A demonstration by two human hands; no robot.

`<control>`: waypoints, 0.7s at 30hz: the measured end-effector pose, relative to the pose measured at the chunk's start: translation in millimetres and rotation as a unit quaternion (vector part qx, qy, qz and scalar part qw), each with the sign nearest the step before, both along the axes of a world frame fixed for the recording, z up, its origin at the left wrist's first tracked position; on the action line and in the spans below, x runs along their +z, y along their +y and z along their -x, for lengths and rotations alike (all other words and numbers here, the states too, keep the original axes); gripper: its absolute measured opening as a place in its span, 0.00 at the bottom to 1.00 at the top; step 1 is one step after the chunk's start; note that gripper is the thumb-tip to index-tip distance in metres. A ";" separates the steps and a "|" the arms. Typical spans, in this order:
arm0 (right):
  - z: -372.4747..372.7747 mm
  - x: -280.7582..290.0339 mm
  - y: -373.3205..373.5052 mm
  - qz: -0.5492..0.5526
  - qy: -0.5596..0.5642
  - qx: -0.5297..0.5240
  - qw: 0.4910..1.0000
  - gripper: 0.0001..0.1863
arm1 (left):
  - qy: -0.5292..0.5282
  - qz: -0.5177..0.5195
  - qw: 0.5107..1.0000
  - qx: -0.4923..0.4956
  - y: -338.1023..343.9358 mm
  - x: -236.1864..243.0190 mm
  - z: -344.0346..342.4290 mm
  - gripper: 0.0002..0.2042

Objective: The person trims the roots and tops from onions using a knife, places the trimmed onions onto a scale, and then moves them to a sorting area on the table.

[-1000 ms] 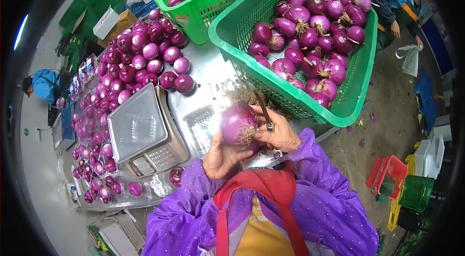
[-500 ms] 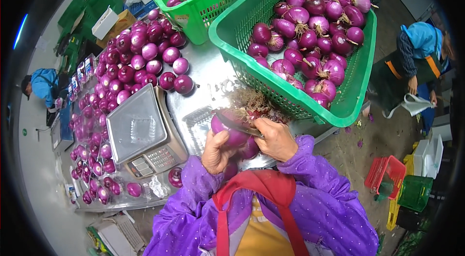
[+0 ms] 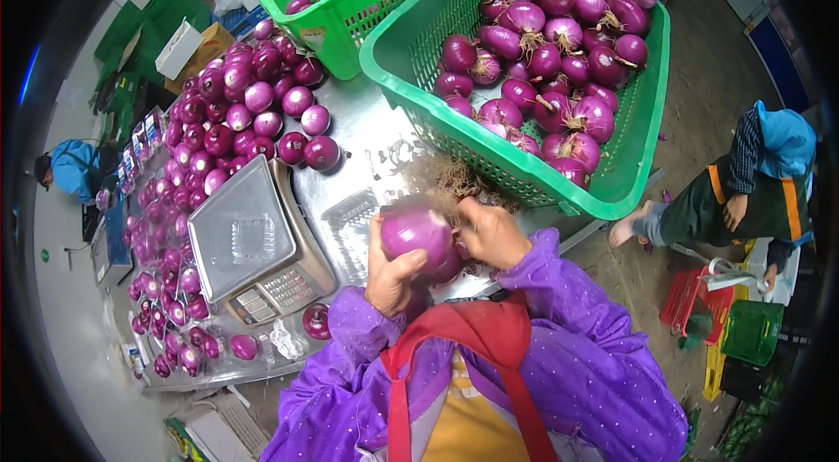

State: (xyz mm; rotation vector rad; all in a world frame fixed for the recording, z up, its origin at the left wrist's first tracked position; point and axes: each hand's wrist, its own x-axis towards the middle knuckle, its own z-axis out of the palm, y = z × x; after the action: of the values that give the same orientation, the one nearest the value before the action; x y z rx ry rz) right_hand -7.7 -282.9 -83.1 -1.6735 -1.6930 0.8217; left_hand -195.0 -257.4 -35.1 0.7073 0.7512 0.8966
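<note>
Just right of the scale (image 3: 214,235), the left hand (image 3: 391,274) is cupping a big purple onion (image 3: 412,236). Its thumb is pressing on the near side and its fingers are curling around the left side, probably because a round thing could slip or roll. The right hand (image 3: 495,236) is bending its fingers in by the onion's other side. That spot is looking blurry, so I cannot tell if they are pinching anything.

Farther out, right of the scale, dry roots (image 3: 447,175) are lying in a messy heap. A dark green basket (image 3: 489,147) is standing beyond them, up and right of the scale, holding hairy onions, maybe close so reaching is easy. Behind the scale, shiny onions (image 3: 249,104) are leaning together, which is perhaps stopping them from rolling. A clear tray (image 3: 260,236) is sitting on the scale.
</note>
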 end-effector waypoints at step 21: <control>5.0 41.0 -7.4 -0.139 -0.005 0.059 0.989 0.14 | -0.234 0.218 0.945 -0.070 8.1 -25.1 19.1 0.34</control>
State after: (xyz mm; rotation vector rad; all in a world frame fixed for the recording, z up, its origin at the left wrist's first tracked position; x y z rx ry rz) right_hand -12.7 -290.3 -42.1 -1.4027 -1.8338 0.5984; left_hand -214.1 -249.2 -60.2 0.1375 0.4398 0.6953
